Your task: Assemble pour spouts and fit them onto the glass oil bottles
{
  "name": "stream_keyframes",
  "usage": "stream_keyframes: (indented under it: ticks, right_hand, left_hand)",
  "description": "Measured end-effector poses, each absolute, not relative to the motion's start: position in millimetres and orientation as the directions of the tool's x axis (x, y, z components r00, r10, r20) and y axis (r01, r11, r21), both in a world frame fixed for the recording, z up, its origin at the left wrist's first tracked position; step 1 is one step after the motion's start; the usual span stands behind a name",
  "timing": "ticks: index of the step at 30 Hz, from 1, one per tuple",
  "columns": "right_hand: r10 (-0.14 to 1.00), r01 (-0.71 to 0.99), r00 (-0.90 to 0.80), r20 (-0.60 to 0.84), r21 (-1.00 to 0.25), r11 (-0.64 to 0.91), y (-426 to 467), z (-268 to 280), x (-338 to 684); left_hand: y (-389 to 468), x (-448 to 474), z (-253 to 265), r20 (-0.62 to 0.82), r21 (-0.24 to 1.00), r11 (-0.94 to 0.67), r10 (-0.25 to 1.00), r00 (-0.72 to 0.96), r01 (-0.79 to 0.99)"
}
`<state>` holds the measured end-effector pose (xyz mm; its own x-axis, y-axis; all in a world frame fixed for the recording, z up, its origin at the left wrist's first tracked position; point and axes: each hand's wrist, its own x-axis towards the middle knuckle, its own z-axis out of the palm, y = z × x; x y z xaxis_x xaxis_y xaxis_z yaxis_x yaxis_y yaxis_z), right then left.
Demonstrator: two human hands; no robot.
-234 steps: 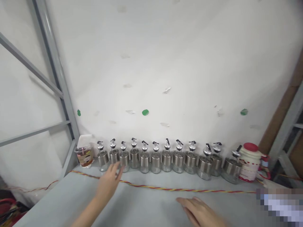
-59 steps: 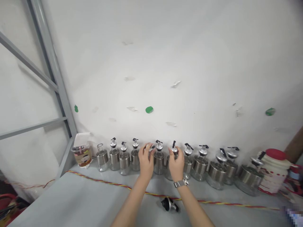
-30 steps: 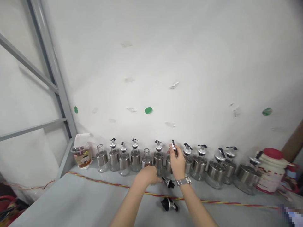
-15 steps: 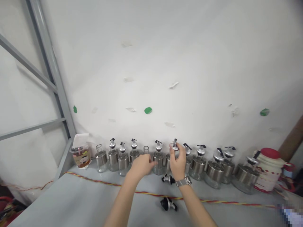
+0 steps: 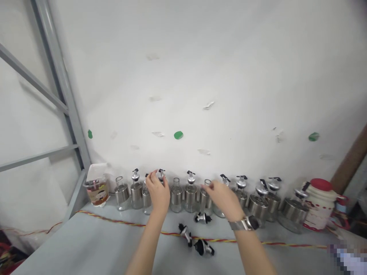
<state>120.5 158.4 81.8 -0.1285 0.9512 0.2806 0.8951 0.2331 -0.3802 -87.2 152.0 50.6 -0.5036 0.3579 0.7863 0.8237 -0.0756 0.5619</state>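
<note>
Glass bottles with steel sleeves stand in a row against the wall, most topped by silver pour spouts with black levers. My left hand is raised, its thumb and fingers around the pour spout of one bottle. My right hand reaches leftward with loosely bent fingers in front of an uncapped bottle; no object shows in it. Another uncapped bottle stands between my hands. Three loose spouts lie on the grey tabletop: one upper spout, one left spout and one lower spout.
At the left end are another uncapped bottle and a plastic tub. A white jar with a red lid stands at the right end. A twisted red-yellow cord crosses the tabletop. A metal frame rises at left.
My left hand has moved left and up to a capped bottle. The spout that was in my right hand is gone from it, that bottle is now uncapped, and a third loose spout lies on the table.
</note>
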Motion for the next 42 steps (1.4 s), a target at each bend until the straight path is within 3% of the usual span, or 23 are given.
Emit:
stream_keyframes:
  ticks: [2,4,8,16,22,29,35,42]
  right_hand:
    - [0.953,0.941,0.041,0.301,-0.332,0.065,162.9,83.1,143.2]
    - [0.947,0.921,0.093,0.308,-0.389,0.036,169.7,80.4,163.7]
    - [0.938,0.802,0.053,0.342,-0.575,0.165,188.3,67.4,178.7]
    - [0.914,0.652,0.112,0.391,-0.723,0.229,206.8,46.8,167.5]
    - [0.908,0.464,-0.017,0.418,-0.801,0.378,207.7,42.1,175.9]
    - [0.855,0.363,0.112,0.506,-0.822,0.439,211.4,17.2,159.6]
    - [0.764,0.424,0.362,0.533,-0.825,0.374,206.7,-3.1,137.9]
    - [0.684,0.512,0.436,0.585,-0.786,0.346,204.8,-5.8,134.0]
  left_hand:
    - [154.9,-87.4,47.2,0.790,0.563,-0.102,0.361,-0.496,0.820]
    - [157.3,-86.9,43.6,0.790,0.564,-0.130,0.373,-0.487,0.815]
    - [161.7,-87.3,34.9,0.768,0.592,-0.159,0.410,-0.492,0.790]
    - [167.3,-97.0,24.6,0.710,0.652,-0.179,0.485,-0.511,0.737]
    - [166.8,-94.1,22.1,0.695,0.681,-0.176,0.460,-0.552,0.710]
    - [169.7,-94.1,15.0,0.643,0.743,-0.198,0.479,-0.598,0.640]
    - [161.6,-90.2,14.1,0.595,0.750,-0.086,0.521,-0.612,0.656]
    - [153.6,-84.7,21.2,0.537,0.761,0.004,0.558,-0.632,0.649]
